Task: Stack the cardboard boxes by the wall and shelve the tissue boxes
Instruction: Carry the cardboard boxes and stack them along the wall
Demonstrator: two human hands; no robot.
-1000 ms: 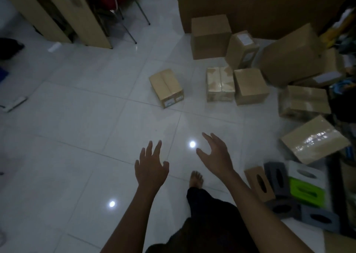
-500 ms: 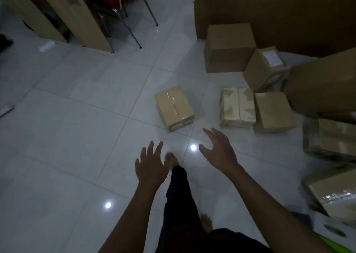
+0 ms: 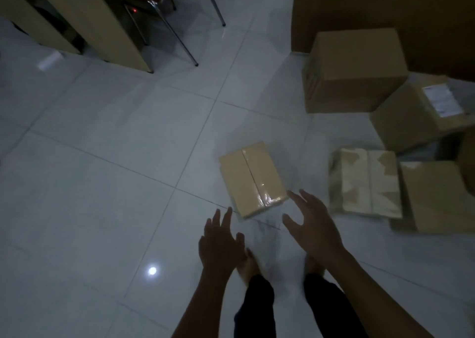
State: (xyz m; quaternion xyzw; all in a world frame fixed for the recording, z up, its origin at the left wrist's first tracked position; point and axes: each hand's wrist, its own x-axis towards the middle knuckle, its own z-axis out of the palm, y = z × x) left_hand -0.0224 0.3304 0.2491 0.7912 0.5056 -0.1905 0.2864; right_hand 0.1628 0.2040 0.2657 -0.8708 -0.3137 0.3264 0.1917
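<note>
Nearest the camera, the person's two bare forearms reach forward and down over the white tiled floor, with bare feet and dark trouser legs below them. The left hand has its fingers spread and straight, holding nothing; its fingertips lie just short of the near corner of a small cardboard box. The right hand is likewise spread and loosely arched, empty, beside the box's near right corner; whether it touches the box cannot be told.

The small cardboard box lies flat on the floor, turned at an angle to the tile joints. It is plain tan, sealed with glossy clear tape along its middle seam and down its near end.

To its right, well apart from it, lies a taped pale box with torn tape patches, touching a plain brown box on its right side. Farther back stands a labelled box with a white shipping label, tilted, and beside it a larger upright carton against a brown wall panel.

At the far left stand beige furniture panels, with the metal legs of a chair behind them. A small white object lies on the floor near the panels; what it is cannot be told. A ceiling light's reflection shines on the tile left of the left forearm.

All boxes are closed; their contents do not show.
</note>
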